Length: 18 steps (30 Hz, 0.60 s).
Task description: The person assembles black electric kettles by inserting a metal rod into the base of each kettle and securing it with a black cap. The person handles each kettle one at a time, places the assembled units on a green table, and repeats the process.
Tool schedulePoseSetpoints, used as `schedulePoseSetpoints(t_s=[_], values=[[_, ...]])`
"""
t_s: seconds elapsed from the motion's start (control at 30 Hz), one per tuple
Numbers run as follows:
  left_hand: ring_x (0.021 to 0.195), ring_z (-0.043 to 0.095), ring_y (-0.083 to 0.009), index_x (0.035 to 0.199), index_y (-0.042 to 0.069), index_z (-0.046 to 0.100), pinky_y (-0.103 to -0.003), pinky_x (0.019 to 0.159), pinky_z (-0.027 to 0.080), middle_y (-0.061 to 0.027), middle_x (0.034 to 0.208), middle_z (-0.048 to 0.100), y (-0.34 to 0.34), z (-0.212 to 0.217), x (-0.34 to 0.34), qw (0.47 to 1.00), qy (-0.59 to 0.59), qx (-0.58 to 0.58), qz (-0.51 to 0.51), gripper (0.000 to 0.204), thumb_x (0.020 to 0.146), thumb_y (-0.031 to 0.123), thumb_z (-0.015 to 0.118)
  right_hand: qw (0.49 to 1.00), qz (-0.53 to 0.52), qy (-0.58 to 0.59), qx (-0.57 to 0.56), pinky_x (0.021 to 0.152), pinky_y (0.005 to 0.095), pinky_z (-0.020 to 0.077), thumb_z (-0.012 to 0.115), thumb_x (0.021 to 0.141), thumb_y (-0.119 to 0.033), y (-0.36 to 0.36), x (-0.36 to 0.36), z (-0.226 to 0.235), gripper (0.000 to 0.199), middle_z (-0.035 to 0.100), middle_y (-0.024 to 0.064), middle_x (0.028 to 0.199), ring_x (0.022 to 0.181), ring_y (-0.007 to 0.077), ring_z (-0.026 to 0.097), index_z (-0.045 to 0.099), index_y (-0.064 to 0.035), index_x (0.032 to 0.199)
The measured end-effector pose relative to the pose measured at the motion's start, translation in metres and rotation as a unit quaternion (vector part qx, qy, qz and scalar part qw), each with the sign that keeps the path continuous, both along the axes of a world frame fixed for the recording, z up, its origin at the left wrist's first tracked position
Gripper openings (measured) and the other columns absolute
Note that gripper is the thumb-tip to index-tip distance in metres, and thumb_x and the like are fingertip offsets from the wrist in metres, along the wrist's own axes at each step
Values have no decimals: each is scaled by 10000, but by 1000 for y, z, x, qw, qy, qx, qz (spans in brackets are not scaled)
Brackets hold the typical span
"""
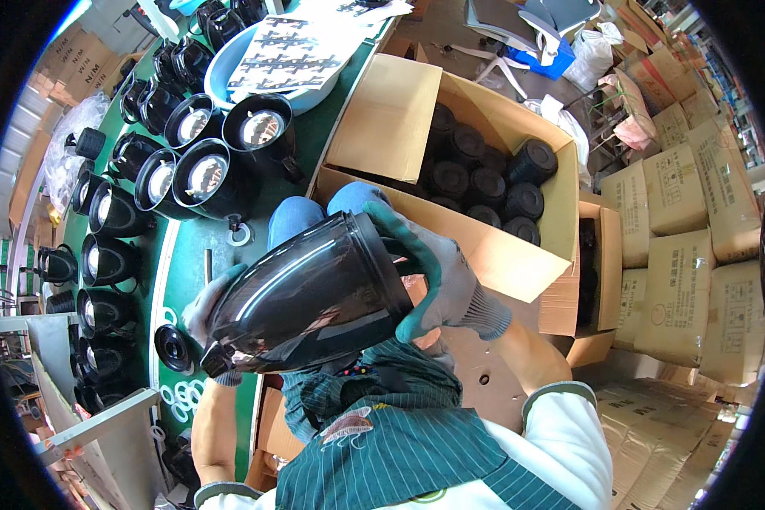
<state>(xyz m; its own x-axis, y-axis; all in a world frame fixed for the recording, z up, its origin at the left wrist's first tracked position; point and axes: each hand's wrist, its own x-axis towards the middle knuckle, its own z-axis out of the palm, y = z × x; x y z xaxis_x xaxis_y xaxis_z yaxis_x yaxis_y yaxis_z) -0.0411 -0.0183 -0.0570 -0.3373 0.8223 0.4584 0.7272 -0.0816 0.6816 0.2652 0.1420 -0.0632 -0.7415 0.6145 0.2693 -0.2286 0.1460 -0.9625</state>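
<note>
A glossy black jug [306, 293] lies tilted on its side in front of my chest, held between both hands. My gloved left hand [211, 308] grips its narrow, spouted end; the jug hides most of those fingers. At the wide, rimmed end, my right hand [440, 276], in a grey and green glove, curls round the edge with the thumb apart from the fingers. A round black lid [173, 348] rests on the green table beside my left hand. Several white rings [178, 399] lie close to the lid.
More black jugs with silvery insides, such as one jug [204, 174], crowd the green table [197, 255]. Printed sheets [293, 55] cover a blue basin [221, 72]. On my right, an open carton [484, 255] holds several black cylindrical parts [484, 185]; stacked cartons [671, 263] stand beyond.
</note>
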Motion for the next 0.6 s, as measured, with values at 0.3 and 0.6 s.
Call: schedulePoseSetpoints(t_s=[0.3, 0.6], values=[[959, 767, -282, 1135, -24, 745, -363, 904, 586, -174, 1042, 778, 6, 36, -6, 985, 162, 0, -58, 411, 817, 228, 806, 994, 0, 3, -113, 1192, 401, 399, 973, 652, -469, 7, -9, -4, 1234, 513, 156, 1533, 1383, 240, 522, 332, 0, 1595], [951, 772, -302, 1118, -5, 752, -373, 875, 603, -174, 1026, 775, 21, 44, -9, 965, 235, 42, -106, 346, 834, 192, 776, 993, -4, 37, -116, 1248, 364, 275, 692, 952, -513, 5, -19, -19, 934, 329, 142, 1665, 1514, 230, 351, 266, -34, 1631]])
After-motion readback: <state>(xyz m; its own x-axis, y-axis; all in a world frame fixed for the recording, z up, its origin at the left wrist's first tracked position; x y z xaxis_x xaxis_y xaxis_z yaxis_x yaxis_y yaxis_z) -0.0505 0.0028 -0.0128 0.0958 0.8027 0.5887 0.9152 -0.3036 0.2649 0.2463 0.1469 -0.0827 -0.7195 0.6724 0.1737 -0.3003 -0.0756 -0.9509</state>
